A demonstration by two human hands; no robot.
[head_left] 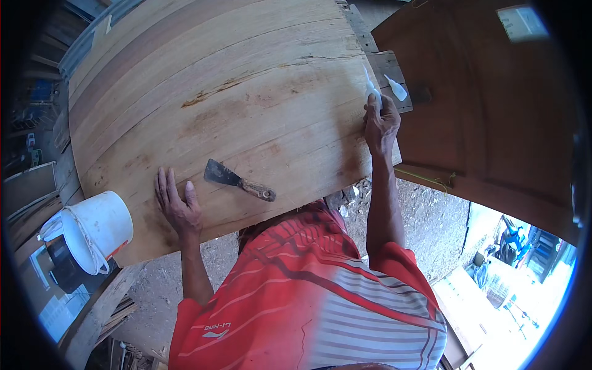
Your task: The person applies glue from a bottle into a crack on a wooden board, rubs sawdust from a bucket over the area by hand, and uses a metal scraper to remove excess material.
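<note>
My left hand (pixel 179 203) rests palm down on a wide wooden panel (pixel 265 61), its fingers stretched out near the front edge. To the right of that hand lies a putty knife (pixel 239 179) with a dark blade and a worn handle. My right hand (pixel 382 123) is closed around a small white glue bottle (pixel 372 86) with a long thin nozzle pointing up and away. This bottle is over the panel's right edge. A second white nozzle bottle (pixel 396 88) lies just beyond on a short board. A long brown crack (pixel 222 90) runs along the panel's grain.
A white bucket (pixel 105 228) with a handle stands at the panel's left corner, beside a dark container (pixel 65 265). A large brown wooden door panel (pixel 487 105) rises on the right. Rough ground (pixel 425 209) shows below, with a motorbike (pixel 513 237) farther off.
</note>
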